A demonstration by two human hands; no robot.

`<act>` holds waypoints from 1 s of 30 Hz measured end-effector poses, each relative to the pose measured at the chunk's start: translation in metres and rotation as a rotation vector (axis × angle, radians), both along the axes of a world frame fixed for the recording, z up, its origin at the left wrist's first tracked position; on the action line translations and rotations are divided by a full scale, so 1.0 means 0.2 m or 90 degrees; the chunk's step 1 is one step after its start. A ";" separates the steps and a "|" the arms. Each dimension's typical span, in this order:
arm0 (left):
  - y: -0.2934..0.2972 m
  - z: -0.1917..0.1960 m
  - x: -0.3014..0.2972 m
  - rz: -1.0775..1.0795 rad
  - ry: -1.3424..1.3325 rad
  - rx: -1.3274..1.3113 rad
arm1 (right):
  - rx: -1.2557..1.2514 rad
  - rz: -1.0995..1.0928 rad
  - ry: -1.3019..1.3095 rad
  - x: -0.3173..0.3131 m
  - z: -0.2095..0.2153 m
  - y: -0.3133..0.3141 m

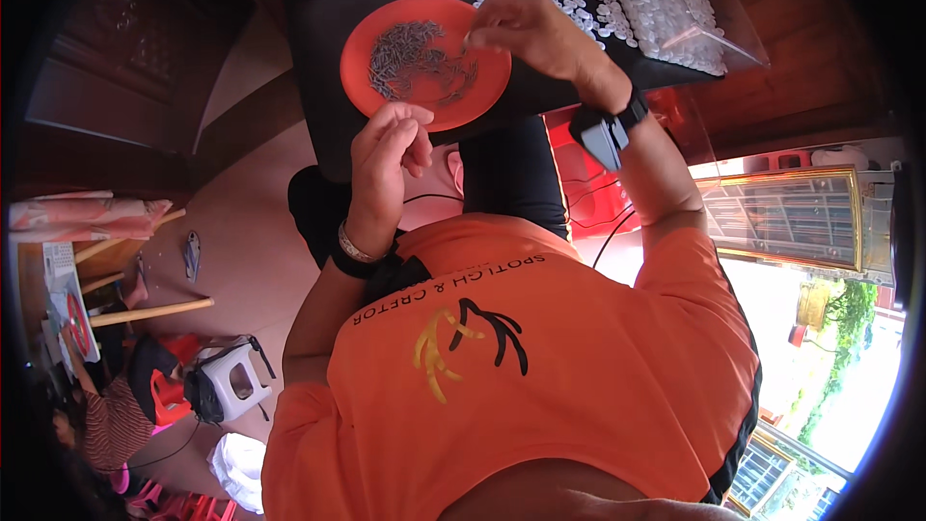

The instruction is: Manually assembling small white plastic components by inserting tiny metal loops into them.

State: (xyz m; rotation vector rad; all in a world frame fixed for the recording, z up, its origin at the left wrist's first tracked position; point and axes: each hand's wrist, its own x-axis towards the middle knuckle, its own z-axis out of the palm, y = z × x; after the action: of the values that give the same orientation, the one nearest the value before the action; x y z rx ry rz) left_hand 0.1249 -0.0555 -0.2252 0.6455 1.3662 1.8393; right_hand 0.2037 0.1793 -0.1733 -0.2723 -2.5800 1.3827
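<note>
Grey, slender pins (403, 56) lie variously angled on a round orange plate (356, 72), mostly left of the nearer right hand (540, 36); whether its grip or the left hand (384, 154) is closed, I cannot tell

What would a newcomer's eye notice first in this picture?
Probably first the bright orange shirt, filling the lower middle. Next comes the orange-red plate of small grey pieces on the dark table, the right hand over its right side, the left hand near its lower edge. Whitish pieces lie heaped at upper right.
</note>
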 end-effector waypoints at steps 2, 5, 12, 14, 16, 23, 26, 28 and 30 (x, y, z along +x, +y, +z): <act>0.02 0.00 -0.01 -0.058 0.074 -0.006 | -0.096 0.059 0.009 0.05 0.02 -0.20; 0.02 -0.01 0.02 -0.082 0.080 0.002 | -0.160 0.081 0.029 0.09 -0.04 -0.37; -0.05 -0.04 0.01 -0.105 0.081 0.011 | -0.062 0.028 0.125 0.13 -0.08 -0.48; -0.07 -0.04 0.01 -0.108 0.094 -0.002 | -0.049 0.025 0.125 0.12 -0.07 -0.49; -0.08 -0.04 0.01 -0.086 0.052 0.002 | 0.080 0.068 0.140 0.11 -0.05 -0.49; -0.12 -0.06 -0.01 -0.068 0.057 -0.022 | 0.319 0.114 0.145 -0.05 -0.04 -0.36; -0.12 -0.05 -0.01 -0.030 -0.011 -0.029 | 0.464 0.110 0.096 -0.17 -0.14 -0.23; -0.13 -0.06 -0.03 -0.037 -0.012 -0.054 | 0.522 0.110 0.041 -0.21 -0.16 -0.19; -0.14 -0.05 -0.03 -0.026 -0.007 -0.048 | 0.578 0.109 -0.014 -0.24 -0.18 -0.16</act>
State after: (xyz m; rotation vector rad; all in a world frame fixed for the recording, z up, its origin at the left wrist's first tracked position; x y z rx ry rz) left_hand 0.1183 -0.0830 -0.2359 0.6191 1.3978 1.7487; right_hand 0.1556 0.1478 -0.2100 0.0865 -2.9722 0.1306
